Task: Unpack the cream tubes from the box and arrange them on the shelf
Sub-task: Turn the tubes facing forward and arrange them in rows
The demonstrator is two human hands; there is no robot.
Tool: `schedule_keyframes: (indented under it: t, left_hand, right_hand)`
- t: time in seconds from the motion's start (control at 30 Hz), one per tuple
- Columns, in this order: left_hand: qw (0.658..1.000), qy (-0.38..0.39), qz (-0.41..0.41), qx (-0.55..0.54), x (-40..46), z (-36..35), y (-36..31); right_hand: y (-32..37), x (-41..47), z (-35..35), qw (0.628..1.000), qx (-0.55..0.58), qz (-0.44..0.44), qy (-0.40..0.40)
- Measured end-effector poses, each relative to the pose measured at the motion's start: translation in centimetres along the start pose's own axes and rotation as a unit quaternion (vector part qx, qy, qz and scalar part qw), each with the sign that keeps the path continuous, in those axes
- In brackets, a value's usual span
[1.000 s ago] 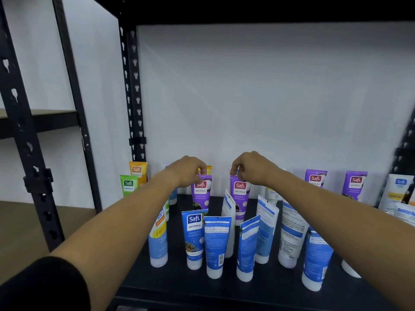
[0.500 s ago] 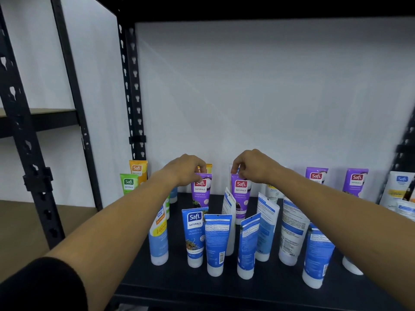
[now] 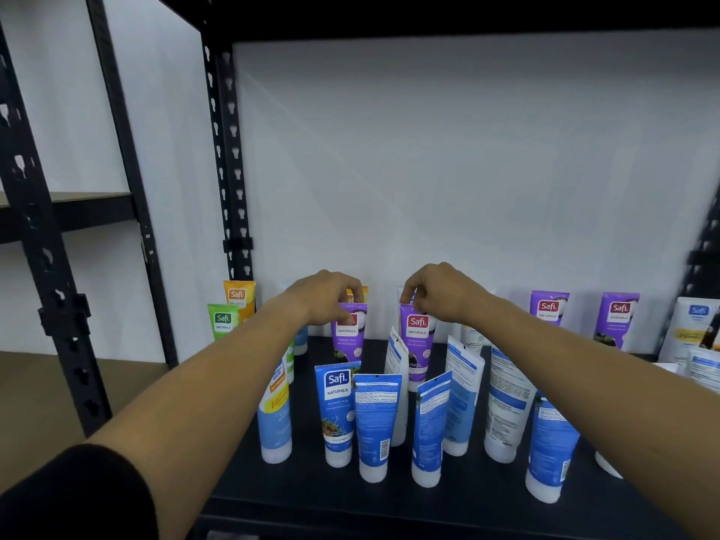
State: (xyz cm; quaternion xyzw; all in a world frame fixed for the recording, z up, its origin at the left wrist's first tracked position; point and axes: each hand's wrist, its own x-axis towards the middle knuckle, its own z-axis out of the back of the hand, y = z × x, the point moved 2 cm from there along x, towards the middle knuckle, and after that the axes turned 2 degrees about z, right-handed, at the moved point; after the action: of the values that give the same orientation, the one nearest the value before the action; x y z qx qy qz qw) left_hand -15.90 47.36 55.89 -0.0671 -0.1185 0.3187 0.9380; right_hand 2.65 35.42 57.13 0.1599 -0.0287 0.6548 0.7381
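Observation:
Two purple cream tubes stand upright, cap down, mid-depth on the dark shelf (image 3: 311, 496). My left hand (image 3: 327, 296) pinches the top edge of the left purple tube (image 3: 348, 337). My right hand (image 3: 440, 292) pinches the top edge of the right purple tube (image 3: 417, 344). Several blue tubes (image 3: 337, 411) stand in a front row below my hands. The box is not in view.
Green (image 3: 222, 321) and orange (image 3: 238, 298) tubes stand at the back left by the black upright post (image 3: 228, 169). Two more purple tubes (image 3: 549, 311) and white tubes (image 3: 691, 329) line the back right. A second rack (image 3: 43, 247) stands to the left.
Both hands stay on the tops of the two purple tubes; the tubes and hands have barely shifted, only the view moved slightly.

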Motion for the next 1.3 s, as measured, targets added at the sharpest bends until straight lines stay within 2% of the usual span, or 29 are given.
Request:
schedule_keyframes:
  t: [0.37,1.1,1.3]
  left_hand:
    - [0.998,0.000,-0.015,0.058,0.5,0.2,-0.4]
    - [0.999,-0.006,-0.008,0.032,-0.3,0.5,-1.0]
    - [0.999,-0.034,-0.009,0.037,-2.5,2.5,-0.9]
  right_hand:
    - [-0.2,0.2,-0.1,1.000,0.003,-0.003,0.002]
    - [0.8,-0.3,0.3,0.999,-0.026,-0.020,-0.009]
    - [2.5,-1.5,2.3,1.000,-0.010,-0.008,-0.023]
